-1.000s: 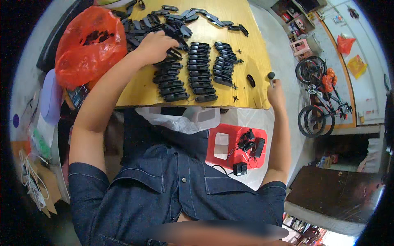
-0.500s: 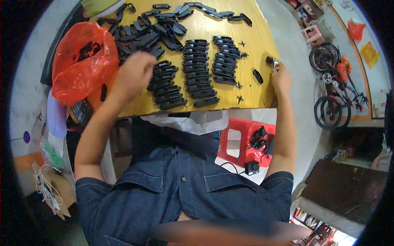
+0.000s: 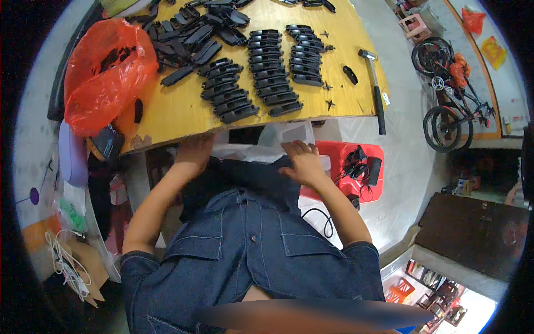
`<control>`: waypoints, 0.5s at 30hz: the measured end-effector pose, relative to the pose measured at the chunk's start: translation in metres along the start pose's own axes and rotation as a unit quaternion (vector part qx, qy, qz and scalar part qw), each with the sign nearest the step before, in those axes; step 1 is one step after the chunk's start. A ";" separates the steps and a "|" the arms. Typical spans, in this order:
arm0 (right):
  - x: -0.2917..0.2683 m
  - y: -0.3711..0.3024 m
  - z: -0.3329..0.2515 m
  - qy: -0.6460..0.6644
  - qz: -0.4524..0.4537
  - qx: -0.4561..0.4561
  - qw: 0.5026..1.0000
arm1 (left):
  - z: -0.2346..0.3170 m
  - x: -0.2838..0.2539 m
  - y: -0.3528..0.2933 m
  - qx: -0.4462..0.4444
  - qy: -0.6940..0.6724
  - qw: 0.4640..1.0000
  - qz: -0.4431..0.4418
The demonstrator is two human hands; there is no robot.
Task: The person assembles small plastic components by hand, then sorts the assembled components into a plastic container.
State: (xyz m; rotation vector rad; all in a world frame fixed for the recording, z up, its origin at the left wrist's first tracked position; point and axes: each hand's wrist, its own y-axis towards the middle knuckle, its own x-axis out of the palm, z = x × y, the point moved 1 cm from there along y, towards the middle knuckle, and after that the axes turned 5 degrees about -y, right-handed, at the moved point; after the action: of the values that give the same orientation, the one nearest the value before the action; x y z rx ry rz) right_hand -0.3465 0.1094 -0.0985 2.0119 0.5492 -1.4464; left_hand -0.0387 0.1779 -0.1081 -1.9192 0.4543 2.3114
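Observation:
My left hand [image 3: 193, 155] is just below the front edge of the yellow wooden table [image 3: 178, 125]; its fingertips are hidden or blurred there. My right hand [image 3: 303, 162] is over my lap, beside a pale plastic bag [image 3: 272, 136], with fingers apart and nothing in it. A hammer [image 3: 377, 94] lies along the table's right edge, its black handle sticking out past the front corner. Rows of black curved plastic parts [image 3: 270, 72] stand in three columns on the table. Behind them, to the left, lies a loose pile of similar black pieces [image 3: 194, 36].
A red plastic bag [image 3: 111, 83] sits on the table's left side. One single black piece [image 3: 350, 74] and small black star-shaped bits [image 3: 330, 104] lie near the hammer. A red stool [image 3: 334, 156] with black cables stands below, right of my lap. A bicycle [image 3: 445, 89] leans farther right.
My right hand has let go of the hammer, which now lies on the table's right edge. Both hands have come back from the tabletop to its front edge and my lap.

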 end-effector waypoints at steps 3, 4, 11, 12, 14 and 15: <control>0.013 -0.011 0.013 -0.128 -0.231 -0.013 0.964 | -0.013 0.005 -0.001 -0.065 0.002 0.978 -0.197; 0.005 -0.011 0.012 -0.127 -0.231 -0.015 0.964 | -0.013 0.000 -0.005 -0.027 0.001 0.972 -0.232; -0.035 -0.033 0.002 -0.098 -0.211 -0.012 0.972 | -0.004 -0.026 -0.017 0.069 -0.010 0.976 -0.207; -0.034 -0.035 0.003 -0.100 -0.212 0.011 0.972 | -0.004 -0.025 -0.016 0.106 0.003 0.978 -0.181; -0.035 -0.034 0.005 -0.104 -0.216 0.015 0.971 | 0.005 -0.034 -0.013 0.100 -0.033 0.981 -0.164; -0.037 -0.033 0.004 -0.107 -0.221 0.022 0.969 | 0.013 -0.043 -0.010 0.095 -0.072 0.982 -0.148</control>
State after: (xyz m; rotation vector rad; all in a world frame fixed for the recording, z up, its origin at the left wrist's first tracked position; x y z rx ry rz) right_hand -0.3824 0.1321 -0.0715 1.8048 0.9187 -1.9251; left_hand -0.0395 0.1955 -0.0660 -1.5977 0.3336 2.1117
